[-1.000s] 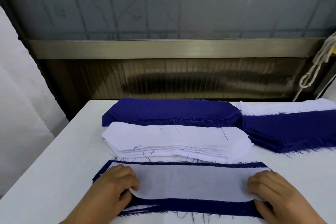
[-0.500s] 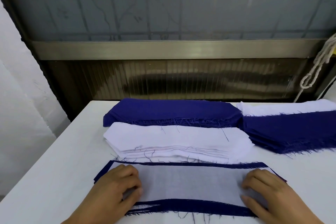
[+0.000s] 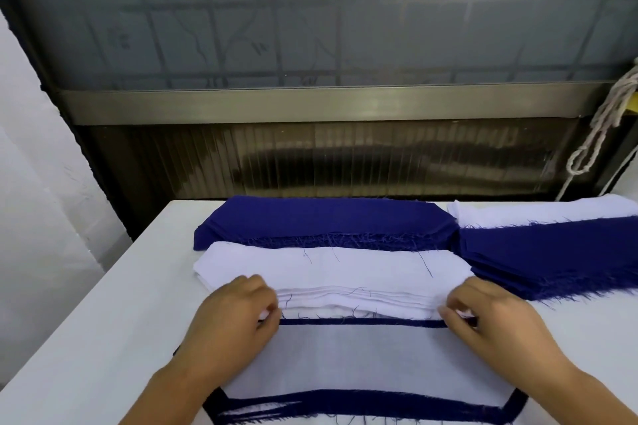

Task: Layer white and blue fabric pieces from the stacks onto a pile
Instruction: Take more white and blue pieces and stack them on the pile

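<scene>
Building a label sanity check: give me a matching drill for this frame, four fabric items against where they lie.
Items:
1. blue stack
2. white stack
3. thin white piece
4. layered pile

Places:
A. far right, blue on top, white showing behind
B. nearest the camera, over a blue piece
C. back centre of the table
D. middle row, both hands at its front corners

Pairs: 1-C, 2-D, 3-B, 4-A
</scene>
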The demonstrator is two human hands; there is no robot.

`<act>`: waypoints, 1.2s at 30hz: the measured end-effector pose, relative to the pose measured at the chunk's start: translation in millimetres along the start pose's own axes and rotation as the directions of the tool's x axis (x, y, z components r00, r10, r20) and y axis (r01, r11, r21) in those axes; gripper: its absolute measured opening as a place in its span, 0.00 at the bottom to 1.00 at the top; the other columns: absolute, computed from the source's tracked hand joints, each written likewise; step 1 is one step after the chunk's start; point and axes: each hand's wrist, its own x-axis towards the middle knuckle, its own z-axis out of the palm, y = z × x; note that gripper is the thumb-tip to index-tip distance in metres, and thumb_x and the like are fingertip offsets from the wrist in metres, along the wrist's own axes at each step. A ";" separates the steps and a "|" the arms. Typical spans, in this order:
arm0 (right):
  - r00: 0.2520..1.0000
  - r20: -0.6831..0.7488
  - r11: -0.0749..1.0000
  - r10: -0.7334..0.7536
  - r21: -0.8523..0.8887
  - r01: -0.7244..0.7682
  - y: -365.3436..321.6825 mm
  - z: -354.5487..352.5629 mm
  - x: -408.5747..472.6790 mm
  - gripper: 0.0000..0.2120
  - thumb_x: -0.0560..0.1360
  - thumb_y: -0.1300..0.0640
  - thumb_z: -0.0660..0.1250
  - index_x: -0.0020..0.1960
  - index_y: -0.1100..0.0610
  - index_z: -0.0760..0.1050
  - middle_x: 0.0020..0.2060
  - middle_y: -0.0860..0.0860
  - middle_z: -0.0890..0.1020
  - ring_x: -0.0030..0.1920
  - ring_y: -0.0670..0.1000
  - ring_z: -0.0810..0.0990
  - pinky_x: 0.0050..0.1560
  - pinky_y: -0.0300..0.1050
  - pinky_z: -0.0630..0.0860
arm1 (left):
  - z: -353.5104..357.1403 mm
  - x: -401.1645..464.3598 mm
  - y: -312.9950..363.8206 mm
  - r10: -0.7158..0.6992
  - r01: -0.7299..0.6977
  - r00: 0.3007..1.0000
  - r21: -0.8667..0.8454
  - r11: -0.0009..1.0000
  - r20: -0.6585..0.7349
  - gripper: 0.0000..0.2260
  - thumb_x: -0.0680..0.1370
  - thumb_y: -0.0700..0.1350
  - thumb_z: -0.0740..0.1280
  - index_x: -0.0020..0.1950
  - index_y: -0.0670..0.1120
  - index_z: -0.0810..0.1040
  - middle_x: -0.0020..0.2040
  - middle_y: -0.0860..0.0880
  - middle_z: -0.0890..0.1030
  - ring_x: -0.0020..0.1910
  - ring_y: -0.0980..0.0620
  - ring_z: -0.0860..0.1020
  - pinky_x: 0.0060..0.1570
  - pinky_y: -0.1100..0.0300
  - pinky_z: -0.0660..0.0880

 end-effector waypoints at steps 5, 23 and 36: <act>0.992 0.062 0.993 -0.107 0.057 0.103 -11.5 25.1 35.2 0.17 0.74 0.51 0.70 0.62 0.50 0.75 0.57 0.42 0.75 0.58 0.45 0.74 0.61 0.37 0.67 | 19.4 30.4 7.8 -0.036 0.037 0.997 0.009 0.999 -0.062 0.17 0.72 0.46 0.74 0.60 0.47 0.81 0.60 0.52 0.80 0.58 0.50 0.78 0.58 0.57 0.73; 0.984 -0.083 0.981 -0.160 0.098 0.168 -13.0 41.7 26.3 0.17 0.61 0.68 0.78 0.39 0.51 0.74 0.40 0.43 0.77 0.40 0.47 0.76 0.43 0.39 0.70 | 23.6 13.1 -1.5 0.053 -0.063 0.985 -0.056 0.996 -0.163 0.14 0.63 0.34 0.78 0.44 0.48 0.84 0.43 0.56 0.80 0.39 0.54 0.77 0.34 0.62 0.76; 0.990 0.010 0.968 -0.143 0.208 0.138 -10.9 -0.5 -26.1 0.15 0.66 0.66 0.77 0.41 0.48 0.78 0.36 0.37 0.79 0.36 0.38 0.75 0.37 0.31 0.71 | -15.9 -25.1 2.1 0.139 -0.139 0.990 -0.201 0.970 -0.016 0.07 0.75 0.50 0.64 0.45 0.55 0.82 0.42 0.63 0.79 0.39 0.64 0.77 0.36 0.67 0.73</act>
